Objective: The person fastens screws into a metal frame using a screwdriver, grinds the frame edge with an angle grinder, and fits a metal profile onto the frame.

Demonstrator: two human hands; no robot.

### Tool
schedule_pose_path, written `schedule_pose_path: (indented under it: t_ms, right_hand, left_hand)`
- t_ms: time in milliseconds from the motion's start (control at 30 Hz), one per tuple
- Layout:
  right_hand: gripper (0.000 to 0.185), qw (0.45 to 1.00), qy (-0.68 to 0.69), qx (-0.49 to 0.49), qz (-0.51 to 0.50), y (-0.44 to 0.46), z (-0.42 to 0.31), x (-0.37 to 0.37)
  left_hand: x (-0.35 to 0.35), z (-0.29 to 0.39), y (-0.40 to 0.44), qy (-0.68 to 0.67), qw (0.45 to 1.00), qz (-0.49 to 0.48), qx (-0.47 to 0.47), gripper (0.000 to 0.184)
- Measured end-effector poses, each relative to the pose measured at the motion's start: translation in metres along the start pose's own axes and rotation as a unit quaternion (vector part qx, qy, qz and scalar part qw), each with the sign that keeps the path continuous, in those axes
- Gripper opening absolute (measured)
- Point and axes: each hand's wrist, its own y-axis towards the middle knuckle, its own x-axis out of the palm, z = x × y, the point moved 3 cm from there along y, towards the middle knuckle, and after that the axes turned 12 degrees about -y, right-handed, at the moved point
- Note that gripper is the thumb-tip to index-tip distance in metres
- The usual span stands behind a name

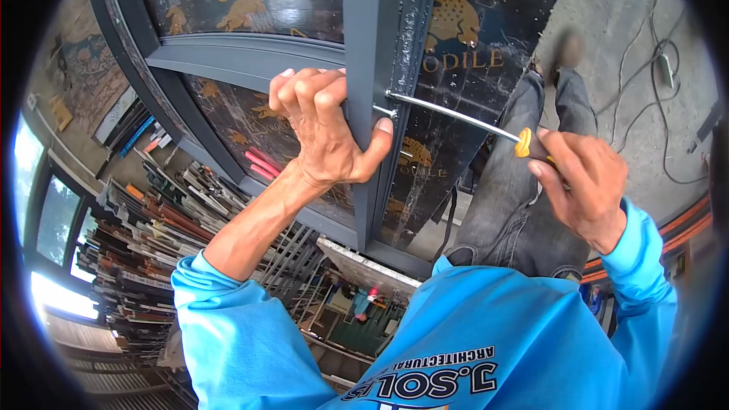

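Observation:
A dark grey metal frame (364, 53) lies on a dark tabletop with gold crocodile prints. My left hand (323, 125) is wrapped over one bar of it, fingers on the far side and thumb near a small silver screw (385, 111). In my right hand (581, 182) is the yellow and black handle of a screwdriver (456, 115). Its long steel shaft reaches left to the side of the bar, and the tip touches the bar just beyond my left thumb. Whether the tip sits in a screw head is too small to tell.
Pink-red sticks (263, 163) lie on the tabletop inside the frame. Many metal profiles (152, 235) are stacked at the lower left, near a window (57, 209). A black cable (664, 106) with a socket block runs over the concrete floor (607, 23) at the right.

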Motion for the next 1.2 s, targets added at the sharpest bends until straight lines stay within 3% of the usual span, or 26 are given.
schedule_pose_path:
  t_ms: [67,133,167,200,233,267,300,367,400,433,467,500,533,667,700,767,833,867,900,933,967,1033,1100,1133,1167,1200]
  right_hand:
    - [0.037,0.998,-0.043,-0.035,0.002,0.002,-0.004,0.003]
    - [0.034,0.979,0.128,0.075,-0.141,0.002,0.009,0.011]
    - [0.034,0.979,0.128,0.070,-0.144,0.010,0.015,0.009]
    - [0.034,0.810,0.397,0.291,-0.320,0.013,0.027,0.018]
    - [0.035,0.495,0.595,0.462,-0.434,0.006,0.024,0.021]
    - [0.039,0.464,0.621,0.459,-0.433,0.007,0.024,0.023]
    - [0.039,0.473,0.625,0.454,-0.424,0.010,0.025,0.022]
    - [0.040,0.696,0.507,0.302,-0.410,0.014,0.018,0.008]
    - [0.037,0.758,0.461,0.295,-0.357,0.014,0.018,0.003]
    - [0.037,0.770,0.462,0.293,-0.329,0.006,0.016,0.008]
    - [0.037,0.921,0.319,0.180,-0.135,0.000,0.018,0.012]
    - [0.038,0.987,0.138,0.057,0.058,-0.007,0.014,0.007]
    - [0.038,0.996,0.017,-0.015,0.086,-0.012,0.006,0.004]
    - [0.036,0.992,-0.093,-0.056,0.064,-0.014,-0.005,0.010]
    - [0.036,0.992,-0.092,-0.051,0.063,-0.011,-0.003,0.008]
    - [0.039,0.997,-0.054,-0.048,-0.001,-0.010,-0.002,0.006]
    - [0.030,0.992,0.076,0.053,-0.089,-0.008,0.002,0.008]
    - [0.030,0.900,0.325,0.200,-0.210,0.000,0.014,0.014]
    - [0.032,0.702,0.543,0.335,-0.317,0.001,0.015,0.022]
    - [0.036,0.578,0.604,0.396,-0.379,-0.006,0.021,0.034]
    - [0.036,0.500,0.636,0.423,-0.407,-0.006,0.026,0.041]
    - [0.036,0.492,0.644,0.432,-0.395,-0.009,0.024,0.039]
    - [0.030,0.616,0.581,0.397,-0.355,-0.012,0.014,0.028]
    - [0.029,0.832,0.433,0.286,-0.196,-0.015,0.012,0.030]
    - [0.029,0.961,0.236,0.145,-0.017,-0.020,0.004,0.027]
    - [0.037,0.985,0.102,0.131,-0.055,-0.015,-0.003,0.003]
  left_hand:
    - [0.001,0.000,-0.002,-0.011,1.000,-0.007,-0.009,0.056]
    - [0.000,-0.002,-0.001,-0.014,1.000,-0.005,-0.010,0.056]
    - [0.000,0.000,-0.001,-0.020,1.000,-0.007,-0.007,0.056]
    - [0.000,0.001,-0.004,-0.020,1.000,-0.009,-0.013,0.056]
    - [0.000,0.001,-0.005,-0.016,1.000,-0.003,-0.010,0.054]
    - [0.001,-0.002,-0.002,-0.007,1.000,0.008,0.002,0.053]
    - [0.001,-0.003,0.002,-0.002,1.000,0.012,0.014,0.053]
    - [-0.004,0.003,0.002,0.024,0.999,-0.022,-0.004,0.053]
    - [-0.010,0.004,0.004,0.031,0.998,-0.055,-0.011,0.061]
    - [-0.018,0.002,0.004,0.054,0.990,-0.126,-0.024,0.080]
    - [-0.027,-0.002,0.013,0.033,0.982,-0.184,0.008,0.087]
    - [-0.034,-0.008,0.022,0.011,0.969,-0.243,0.032,0.095]
    - [-0.042,-0.010,0.033,0.001,0.950,-0.307,0.060,0.100]
    - [-0.028,0.000,0.034,0.035,0.951,-0.307,0.024,0.092]
    - [-0.024,-0.001,0.026,0.054,0.971,-0.233,0.023,0.078]
    - [-0.015,0.000,0.021,0.048,0.992,-0.112,0.021,0.044]
    - [-0.012,0.000,0.024,0.025,0.996,-0.084,0.032,0.043]
    - [-0.011,-0.001,0.024,0.027,0.997,-0.060,0.028,0.041]
    - [-0.011,-0.002,0.017,0.025,0.997,-0.071,0.009,0.041]
    - [-0.012,-0.003,0.014,0.038,0.996,-0.081,0.002,0.040]
    - [-0.013,-0.004,0.017,0.054,0.995,-0.079,0.009,0.040]
    - [-0.012,-0.004,0.021,0.045,0.997,-0.055,0.028,0.040]
    - [-0.011,0.002,0.023,0.034,0.996,-0.070,0.045,0.041]
    - [-0.012,0.003,0.023,0.030,0.996,-0.072,0.047,0.041]
    - [-0.013,0.003,0.023,0.027,0.996,-0.069,0.048,0.040]
    - [-0.012,0.001,0.023,0.026,0.997,-0.063,0.048,0.040]
